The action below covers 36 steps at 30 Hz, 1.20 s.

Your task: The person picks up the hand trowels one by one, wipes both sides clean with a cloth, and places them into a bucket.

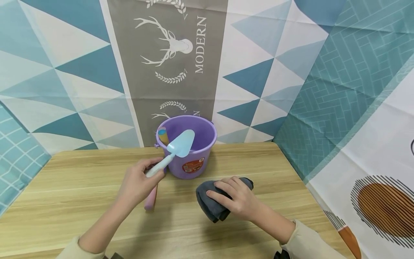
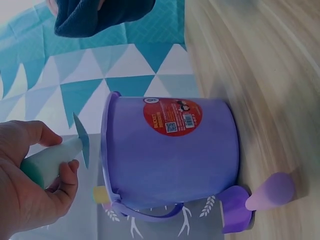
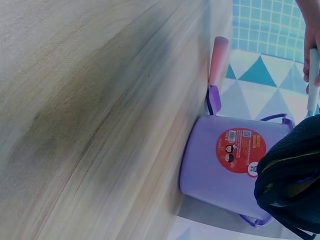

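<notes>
My left hand (image 1: pixel 137 185) grips the pale handle of a light blue toy trowel (image 1: pixel 183 143), its blade raised over the rim of a purple bucket (image 1: pixel 181 171). In the left wrist view the thumb and fingers wrap the handle (image 2: pixel 55 157), and the blade is seen edge-on beside the bucket's mouth. To the right, above the table, my right hand (image 1: pixel 237 198) holds a folded dark grey cloth (image 1: pixel 207 203). Its folds (image 3: pixel 285 175) fill the right edge of the right wrist view. A yellow handle with a blue end (image 1: pixel 163 136) leans inside the bucket.
On the wooden table (image 1: pixel 81 190), left of the bucket, lies a purple toy shovel (image 3: pixel 214 100) with a pink handle (image 1: pixel 150 199). The bucket stands near the table's back edge, against a patterned cloth backdrop (image 1: pixel 245 79). More patterned sheets hang at both sides.
</notes>
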{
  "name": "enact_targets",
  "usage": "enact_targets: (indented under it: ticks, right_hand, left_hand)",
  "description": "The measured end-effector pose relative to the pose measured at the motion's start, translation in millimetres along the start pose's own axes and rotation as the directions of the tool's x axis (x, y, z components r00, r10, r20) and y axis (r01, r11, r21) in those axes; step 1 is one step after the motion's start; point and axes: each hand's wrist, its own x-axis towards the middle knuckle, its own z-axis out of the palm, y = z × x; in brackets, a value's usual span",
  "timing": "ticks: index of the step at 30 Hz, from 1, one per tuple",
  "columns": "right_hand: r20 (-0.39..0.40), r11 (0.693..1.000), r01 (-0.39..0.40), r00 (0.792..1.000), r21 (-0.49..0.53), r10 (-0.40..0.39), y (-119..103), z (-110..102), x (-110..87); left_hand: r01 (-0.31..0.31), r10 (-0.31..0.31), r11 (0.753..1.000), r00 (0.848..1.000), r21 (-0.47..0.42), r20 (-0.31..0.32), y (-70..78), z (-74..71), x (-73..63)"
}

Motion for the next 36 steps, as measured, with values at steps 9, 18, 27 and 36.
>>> enact_targets:
  ticks: [9,18,27,36]
  right_hand:
    - [0.014,1.000,-0.003,1.000,0.005,0.002,0,0,-1.0]
    - [0.018,1.000,-0.004,1.000,0.004,0.004,-1,-1,-1.9]
    - [0.021,1.000,-0.001,1.000,-0.006,0.001,-1,0,-1.3]
    - [0.018,1.000,-0.007,1.000,-0.011,0.008,-2,0,-0.2]
  left_hand:
    - [0.017,-0.017,1.000,1.000,0.016,-0.014,1.2,-4.5,13.5]
    - [0.006,-0.005,0.999,0.999,0.042,-0.035,4.0,-6.4,23.7]
    - [0.030,-0.029,0.999,0.999,0.042,-0.032,3.7,-6.5,28.3]
    - [0.010,-0.012,1.000,0.996,-0.027,-0.090,4.0,-6.9,34.4]
